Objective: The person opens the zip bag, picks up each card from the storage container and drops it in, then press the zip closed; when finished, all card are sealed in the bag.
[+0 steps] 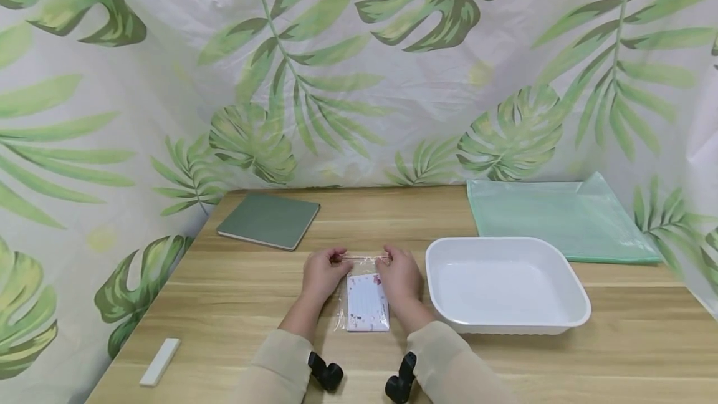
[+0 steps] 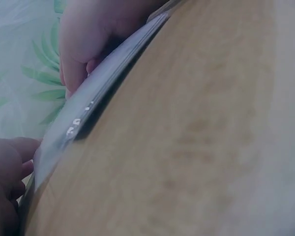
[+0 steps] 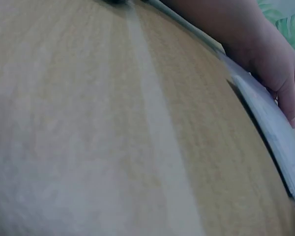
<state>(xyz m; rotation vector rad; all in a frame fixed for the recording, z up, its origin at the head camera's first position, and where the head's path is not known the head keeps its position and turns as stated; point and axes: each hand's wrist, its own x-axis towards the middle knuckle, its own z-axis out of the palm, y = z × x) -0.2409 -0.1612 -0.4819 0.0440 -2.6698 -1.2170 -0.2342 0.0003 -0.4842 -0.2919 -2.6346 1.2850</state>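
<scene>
A clear plastic bag (image 1: 341, 305) lies flat on the table in front of me, its mouth edge with a thin reddish line facing away. Inside it is a white notepad (image 1: 367, 304) with ruled lines and small pink and purple flowers. My left hand (image 1: 323, 273) pinches the bag's far left corner between thumb and fingers. At the far right corner, my right hand (image 1: 401, 274) pinches the same edge. In the left wrist view the stack's side (image 2: 105, 78) shows as a low slanted band between both hands. The right wrist view shows the left hand (image 3: 270, 59) beside the pad.
A white plastic tray (image 1: 507, 323) stands right of my right hand. Behind it lies a pale green zip pouch (image 1: 550, 204). A green notebook (image 1: 270, 219) is at the back left, and a white bar (image 1: 160, 361) at the front left. A leaf-patterned curtain (image 1: 426, 92) hangs behind the table.
</scene>
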